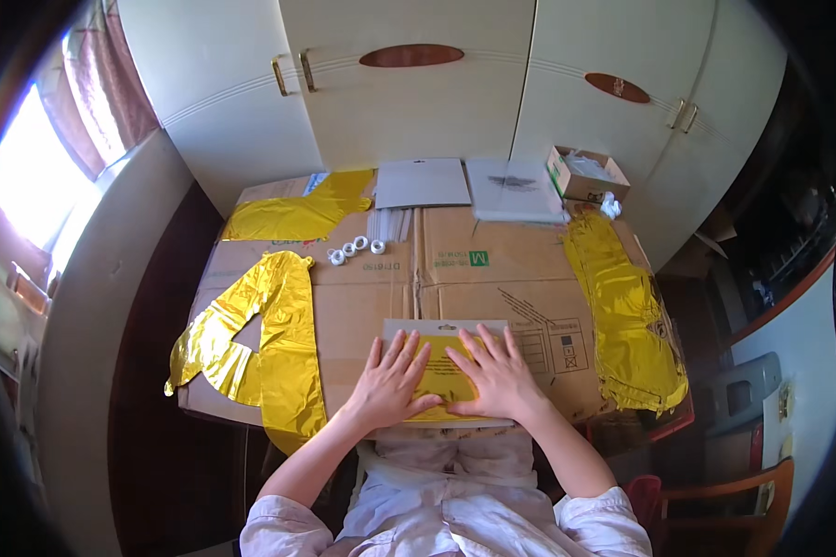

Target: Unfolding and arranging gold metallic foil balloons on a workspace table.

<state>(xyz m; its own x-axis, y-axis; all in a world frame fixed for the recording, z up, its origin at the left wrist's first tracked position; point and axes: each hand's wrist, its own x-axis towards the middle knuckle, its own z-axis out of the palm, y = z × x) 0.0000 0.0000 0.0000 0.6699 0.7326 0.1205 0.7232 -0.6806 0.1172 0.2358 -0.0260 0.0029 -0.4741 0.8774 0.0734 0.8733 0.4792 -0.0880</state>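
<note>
My left hand [389,382] and my right hand [500,374] lie flat, fingers spread, on a pale grey card [398,328] with a hanging slot at its top edge. Between them and partly under them is a folded piece of shiny gold foil [447,376] with small dark print. Both palms press on the card and foil, and neither hand grips anything. The card rests at the near edge of a cardboard-covered table, right in front of my body. My fingers and palms hide parts of the foil's sides.
Flat gold foil balloons lie left [289,357], far left [297,211] and right [630,320]. Several small white rolls [348,250] sit by translucent sticks [389,226]. At the back are a grey card stack [423,184], clear plastic bags [514,190] and an open box [588,174]. Cardboard [362,297] covers the table.
</note>
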